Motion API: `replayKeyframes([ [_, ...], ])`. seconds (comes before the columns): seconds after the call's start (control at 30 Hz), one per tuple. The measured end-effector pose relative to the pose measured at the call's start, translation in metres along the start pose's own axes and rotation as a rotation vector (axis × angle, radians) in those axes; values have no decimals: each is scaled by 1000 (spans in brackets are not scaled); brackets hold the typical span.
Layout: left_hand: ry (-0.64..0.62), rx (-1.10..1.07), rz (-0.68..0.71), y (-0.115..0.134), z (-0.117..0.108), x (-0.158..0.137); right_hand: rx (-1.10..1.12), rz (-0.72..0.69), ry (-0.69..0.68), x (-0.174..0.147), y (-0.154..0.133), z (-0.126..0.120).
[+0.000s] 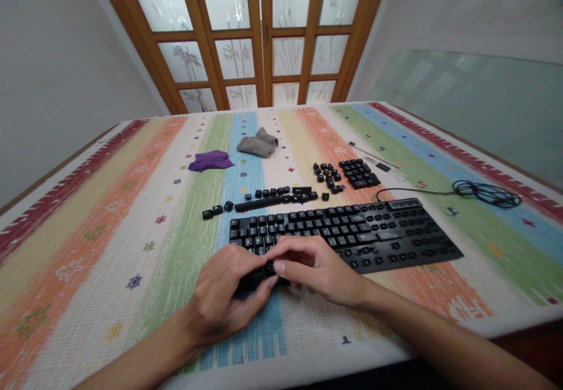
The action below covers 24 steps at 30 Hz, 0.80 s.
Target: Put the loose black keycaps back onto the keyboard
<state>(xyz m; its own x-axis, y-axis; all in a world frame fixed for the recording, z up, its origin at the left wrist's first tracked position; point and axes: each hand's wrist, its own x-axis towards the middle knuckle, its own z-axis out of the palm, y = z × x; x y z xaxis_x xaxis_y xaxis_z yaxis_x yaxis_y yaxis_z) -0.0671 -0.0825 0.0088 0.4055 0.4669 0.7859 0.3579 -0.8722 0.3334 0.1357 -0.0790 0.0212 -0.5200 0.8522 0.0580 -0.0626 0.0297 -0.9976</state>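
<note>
A black keyboard point(352, 229) lies in front of me. Keycaps fill its left and middle part, while much of the right side and front shows bare key mounts. At its front left, a black keycap point(270, 268) shows between my fingertips. My left hand point(224, 290) is closed, its forefinger and thumb on either side of that keycap, close to the keyboard's front edge. From the right, my right hand point(319, 270) pinches at the same keycap with thumb and forefinger. Both hands cover the keyboard's front-left keys, and their fingertips touch.
Behind the keyboard lie a long spacebar point(257, 204), loose keycaps point(325, 173) and a block of number-pad keycaps point(358, 173). Farther back are a purple cloth point(210, 161), a grey cloth point(258, 143) and a thin stick-like tool point(373, 155). The coiled cable point(486, 193) rests at right.
</note>
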Motion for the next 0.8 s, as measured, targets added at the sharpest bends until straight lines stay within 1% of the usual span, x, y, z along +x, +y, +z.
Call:
replayKeyframes([
  [0.47,-12,9,14,-3,-2,-2,-17,-58,27,-1,3,0],
  [0.8,4,33,23,-3,-2,1,2,-34,26,-2,4,2],
])
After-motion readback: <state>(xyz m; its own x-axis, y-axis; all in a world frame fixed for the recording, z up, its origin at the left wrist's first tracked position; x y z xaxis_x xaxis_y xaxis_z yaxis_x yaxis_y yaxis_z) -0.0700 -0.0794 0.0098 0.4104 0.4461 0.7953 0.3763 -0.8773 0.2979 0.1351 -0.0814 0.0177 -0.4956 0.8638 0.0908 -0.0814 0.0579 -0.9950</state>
